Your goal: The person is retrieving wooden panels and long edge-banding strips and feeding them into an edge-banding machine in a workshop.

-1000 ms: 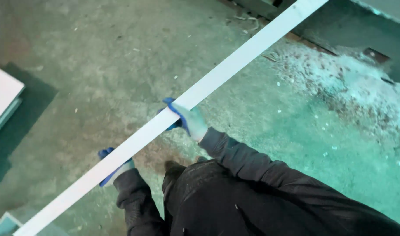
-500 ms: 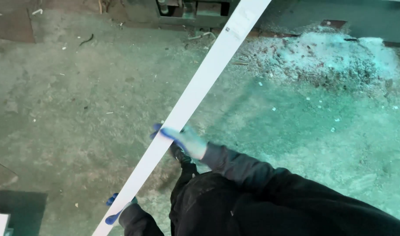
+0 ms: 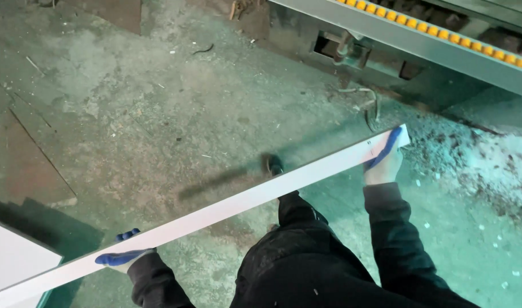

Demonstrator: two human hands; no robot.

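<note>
I carry a long white profile bar point(image 3: 227, 208) that runs from the lower left to the right, above a worn green concrete floor. My right hand point(image 3: 382, 157), in a white glove with blue fingers, grips the bar near its right end. My left hand point(image 3: 124, 258), gloved the same way, holds the bar low at the left, its fingers wrapped under the bar. Black sleeves and dark trousers fill the bottom of the view, with one shoe point(image 3: 274, 165) showing just beyond the bar.
A grey machine bed point(image 3: 443, 48) with a row of yellow rollers crosses the top right. Pale shavings and chips point(image 3: 489, 171) lie on the floor at the right. A white panel point(image 3: 15, 256) sits at the lower left edge.
The bar has swung from steeply upright in view to nearly level. My right hand slid out to the bar's right end, and the view turned toward the roller machine.
</note>
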